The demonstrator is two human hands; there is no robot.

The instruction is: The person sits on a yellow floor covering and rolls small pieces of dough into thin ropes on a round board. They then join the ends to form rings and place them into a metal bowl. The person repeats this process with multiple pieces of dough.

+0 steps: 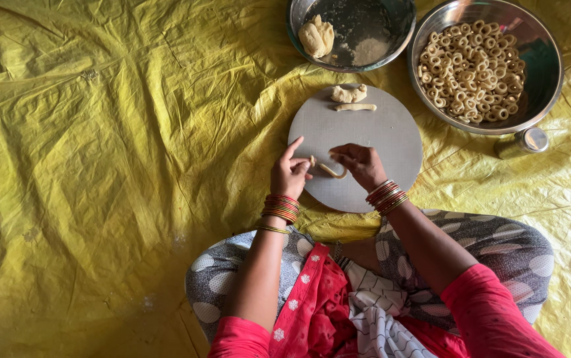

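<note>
Person seated on a yellow sheet (100,166), round grey board (378,132) set just beyond the knees.

Left hand (290,174) at the board's near-left edge: fingers curled in, forefinger stretched out toward the far side, thumb and fingertips pinching one end of a thin dough strip (328,170). Right hand (361,164) near the middle of the board, fingers drawn together on the other end. The strip bends in a curve between the two hands and lies on the board's near half; whether the ends already meet is hard to tell, the fingers cover them.

Stacked red and gold bangles (281,207) on both wrists.

Far side of the board: a small dough lump (348,94) with a short rolled dough stick (356,107) just near of it, both apart from the hands.

Beyond the board, a steel bowl (391,40) holding a larger dough ball (316,36) at its left. To its right, a bigger steel bowl (537,73) with a heap of dough rings (471,69). A small steel cup (535,139) stands just near of that bowl.
</note>
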